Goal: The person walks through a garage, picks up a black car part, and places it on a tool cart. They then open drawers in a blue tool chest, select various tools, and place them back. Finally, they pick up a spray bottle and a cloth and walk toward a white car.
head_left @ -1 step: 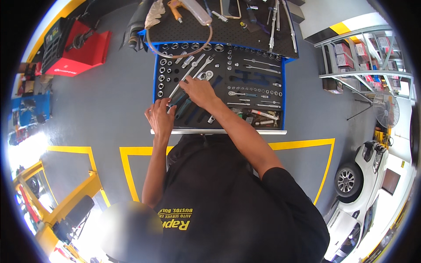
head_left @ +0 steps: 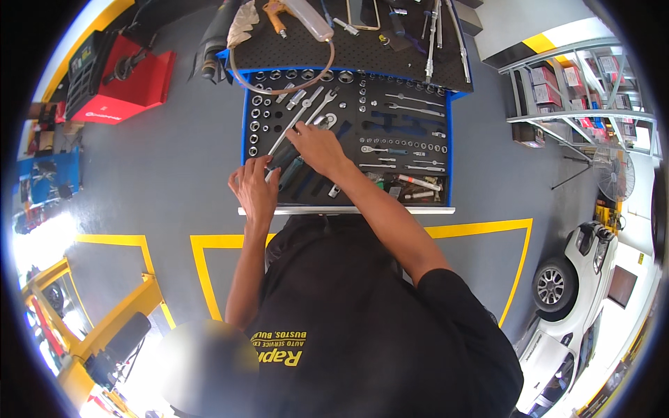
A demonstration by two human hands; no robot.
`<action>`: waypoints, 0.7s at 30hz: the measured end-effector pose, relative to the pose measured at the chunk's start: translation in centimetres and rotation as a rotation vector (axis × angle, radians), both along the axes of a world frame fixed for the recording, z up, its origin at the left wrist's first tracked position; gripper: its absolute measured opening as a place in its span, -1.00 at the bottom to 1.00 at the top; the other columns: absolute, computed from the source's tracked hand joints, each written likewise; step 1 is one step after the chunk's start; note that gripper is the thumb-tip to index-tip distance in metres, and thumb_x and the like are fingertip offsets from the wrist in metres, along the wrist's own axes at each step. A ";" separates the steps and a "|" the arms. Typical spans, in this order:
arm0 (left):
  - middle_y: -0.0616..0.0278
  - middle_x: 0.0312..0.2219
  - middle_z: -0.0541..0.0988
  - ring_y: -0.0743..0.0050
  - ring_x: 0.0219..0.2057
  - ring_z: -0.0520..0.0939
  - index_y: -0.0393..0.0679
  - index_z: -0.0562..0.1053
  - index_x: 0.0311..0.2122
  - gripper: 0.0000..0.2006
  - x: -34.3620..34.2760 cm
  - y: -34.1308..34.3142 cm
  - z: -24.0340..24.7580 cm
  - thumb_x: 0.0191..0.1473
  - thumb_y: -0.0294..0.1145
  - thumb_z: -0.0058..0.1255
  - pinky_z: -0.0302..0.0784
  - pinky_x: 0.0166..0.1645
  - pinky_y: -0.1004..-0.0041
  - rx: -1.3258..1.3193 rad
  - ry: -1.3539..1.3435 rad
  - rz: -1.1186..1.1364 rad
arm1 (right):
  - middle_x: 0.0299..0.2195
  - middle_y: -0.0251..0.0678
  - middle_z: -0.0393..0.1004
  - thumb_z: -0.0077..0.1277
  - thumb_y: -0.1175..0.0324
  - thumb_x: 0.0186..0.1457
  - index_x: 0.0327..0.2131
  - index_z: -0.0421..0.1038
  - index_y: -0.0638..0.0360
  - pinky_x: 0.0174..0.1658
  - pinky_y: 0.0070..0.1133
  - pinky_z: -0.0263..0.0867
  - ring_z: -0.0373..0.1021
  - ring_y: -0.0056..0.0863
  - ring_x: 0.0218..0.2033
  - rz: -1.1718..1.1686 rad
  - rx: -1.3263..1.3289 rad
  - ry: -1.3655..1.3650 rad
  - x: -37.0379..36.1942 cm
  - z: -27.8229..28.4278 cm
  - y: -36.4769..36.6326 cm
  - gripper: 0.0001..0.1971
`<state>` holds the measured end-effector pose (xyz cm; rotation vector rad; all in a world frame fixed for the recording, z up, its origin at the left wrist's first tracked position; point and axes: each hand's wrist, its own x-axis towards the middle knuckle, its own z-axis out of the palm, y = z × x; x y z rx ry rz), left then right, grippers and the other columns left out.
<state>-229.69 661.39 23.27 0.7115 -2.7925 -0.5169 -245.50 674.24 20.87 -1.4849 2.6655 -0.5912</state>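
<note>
An open tool drawer (head_left: 418,210) with a black foam insert lies in front of me. My left hand (head_left: 255,188) is at its left front, fingers bent around a small shiny end that they mostly cover. My right hand (head_left: 317,148) reaches over the middle of the insert with curled fingers; what they grip is hidden. Between the hands runs a long chrome bar (head_left: 284,134), slanting toward my left fingertips. A wrench (head_left: 322,104) and a ratchet head (head_left: 330,121) lie just beyond my right hand. A teal handle (head_left: 291,171) shows beneath it.
Sockets (head_left: 254,127) line the drawer's left side. Above it, the black perforated cabinet top (head_left: 376,59) carries a clear bottle with a hose (head_left: 311,19), a glove (head_left: 243,24) and long chrome tools. A metal shelf (head_left: 578,118) and a white vehicle (head_left: 557,341) stand to the right.
</note>
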 end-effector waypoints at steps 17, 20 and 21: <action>0.29 -0.20 0.63 0.17 -0.09 0.62 0.11 0.66 -0.06 -0.80 -16.8 15.4 -3.0 0.24 -0.27 0.14 0.27 0.18 0.07 0.332 0.053 -0.162 | -0.20 -0.08 0.60 0.17 0.61 0.20 -0.07 0.44 0.40 -0.06 -0.52 0.61 0.64 -0.32 -0.18 -0.581 -1.110 -1.333 -8.7 -2.7 20.2 -0.76; 0.31 -0.24 0.63 0.21 -0.12 0.63 0.14 0.68 -0.09 -0.82 -17.8 16.2 -3.8 0.23 -0.27 0.15 0.27 0.18 0.07 0.293 0.029 -0.104 | -0.21 -0.11 0.61 0.25 0.47 0.18 0.00 0.47 0.37 -0.20 -0.59 0.56 0.63 -0.39 -0.24 -0.614 -0.928 -1.356 -10.2 -2.3 22.0 -0.66; 0.32 -0.24 0.64 0.23 -0.13 0.64 0.15 0.68 -0.09 -0.81 -17.6 15.9 -4.3 0.22 -0.28 0.15 0.27 0.18 0.07 0.257 0.019 -0.082 | -0.22 -0.12 0.62 0.27 0.42 0.17 0.00 0.48 0.35 -0.24 -0.61 0.53 0.63 -0.41 -0.26 -0.674 -0.826 -1.275 -10.8 -0.1 22.5 -0.64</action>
